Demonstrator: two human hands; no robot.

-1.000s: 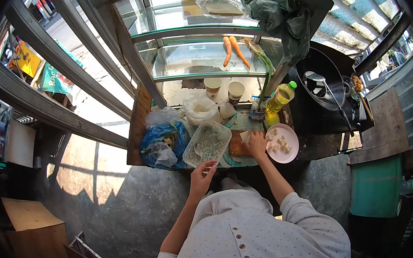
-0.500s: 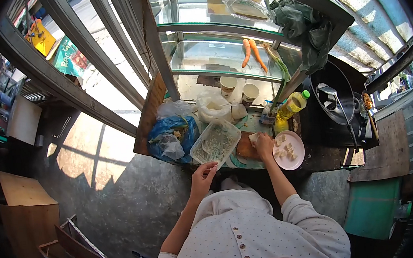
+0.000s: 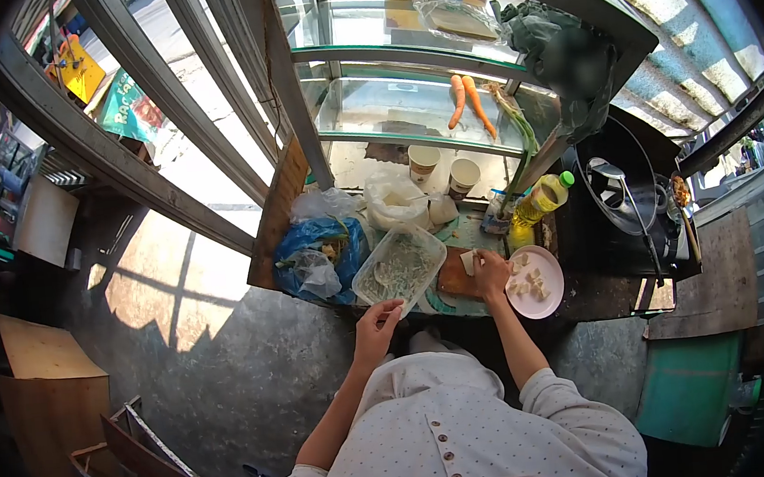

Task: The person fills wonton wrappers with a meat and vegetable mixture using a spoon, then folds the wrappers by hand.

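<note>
At eight o'clock from the wooden board [image 3: 455, 281], the left hand [image 3: 375, 335] has its thumb and fingertips drawn nearly together by the near corner of the clear plastic tray [image 3: 435, 243]; whether they grip anything, I cannot tell. At three o'clock, the right hand [image 3: 493, 274] curls low over the board's edge, fingers bent beside a pale flat piece [image 3: 468, 262]; their hold on it is hidden. Just beyond, also at three, a pink plate [image 3: 538, 313] bears small pale pieces, probably set there for a short reach. The tray lies at ten, likely for the left hand's convenience. An oil bottle [image 3: 539, 205] stands at two, and carrots [image 3: 478, 106] lie on a glass shelf [image 3: 379, 102] at twelve, apparently out of the way.
</note>
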